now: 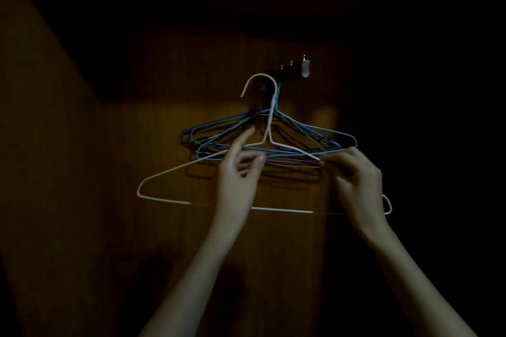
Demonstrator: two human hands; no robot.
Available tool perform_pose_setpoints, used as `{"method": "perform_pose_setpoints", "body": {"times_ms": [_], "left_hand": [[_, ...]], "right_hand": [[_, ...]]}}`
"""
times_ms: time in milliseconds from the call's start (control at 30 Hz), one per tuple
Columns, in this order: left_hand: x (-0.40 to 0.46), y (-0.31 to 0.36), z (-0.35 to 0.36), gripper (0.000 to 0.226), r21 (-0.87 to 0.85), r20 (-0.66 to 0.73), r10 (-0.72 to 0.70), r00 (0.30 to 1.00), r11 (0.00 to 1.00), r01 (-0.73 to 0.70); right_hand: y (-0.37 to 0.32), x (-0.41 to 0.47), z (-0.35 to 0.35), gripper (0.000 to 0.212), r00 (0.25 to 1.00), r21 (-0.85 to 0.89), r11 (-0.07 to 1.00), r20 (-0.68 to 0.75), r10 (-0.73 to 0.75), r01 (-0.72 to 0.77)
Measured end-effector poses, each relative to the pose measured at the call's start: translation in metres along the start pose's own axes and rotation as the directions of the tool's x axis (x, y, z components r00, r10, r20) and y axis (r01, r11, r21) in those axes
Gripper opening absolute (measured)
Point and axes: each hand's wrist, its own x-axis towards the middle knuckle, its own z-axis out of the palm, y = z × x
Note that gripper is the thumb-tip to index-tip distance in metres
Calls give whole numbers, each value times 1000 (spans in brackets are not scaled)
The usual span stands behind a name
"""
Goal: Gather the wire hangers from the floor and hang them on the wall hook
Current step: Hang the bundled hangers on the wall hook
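Nearest the camera, two bare forearms reach up out of the dark toward a wooden wall (164,145). On the left, the left hand (237,172) is loose, its fingers spread and partly curled; the forefinger stretches up toward the blue wires, and I cannot tell whether it touches them. Over on the right, the right hand (357,172) pinches the sloping shoulder of the white hanger (178,169) between thumb and fingertips.

That hanger tilts, its left corner dropped low and its bottom bar passing behind both wrists. Its neck rises to a curved top that sits at the wall hook (261,86), though the gloom hides whether it is truly seated over the peg.

Behind it a bundle of blue hangers (301,128), with green and purple ones mixed in, hangs from the same spot.

Farthest back, a small white fitting (305,68) ends the dark rail.

Risks, as I judge them: letting go while the top is only resting on the peg could drop the hanger; its tilt could snag the bundle and pull several off together.
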Motion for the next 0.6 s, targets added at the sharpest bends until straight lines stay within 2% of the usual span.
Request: {"method": "perform_pose_setpoints", "body": {"times_ms": [67,100,167,200,300,467,600], "left_hand": [[-2,-3,-6,36,257,-112,153,982,959,-120],[-2,-4,-9,33,395,-145,252,957,901,-177],[4,-10,-13,37,578,-138,393,909,777,-248],[8,-13,-14,40,623,-112,416,902,737,-263],[18,-18,-13,44,698,-21,394,919,663,-269],[38,-17,-4,50,690,101,368,924,644,-332],[57,-14,4,51,703,131,387,913,613,-361]], "right_hand": [[3,3,-9,9,1000,-25,1000,-23,9,-9],[6,5,-12,8,999,-34,999,-32,16,-17],[9,10,-17,7,999,-46,999,-48,19,-21],[10,12,-18,8,998,-50,999,-57,17,-20],[15,18,-20,9,996,-48,998,-82,31,-35],[27,36,-20,7,991,-68,997,-125,39,-47],[37,53,-16,7,986,-30,996,-150,75,-80]]}}
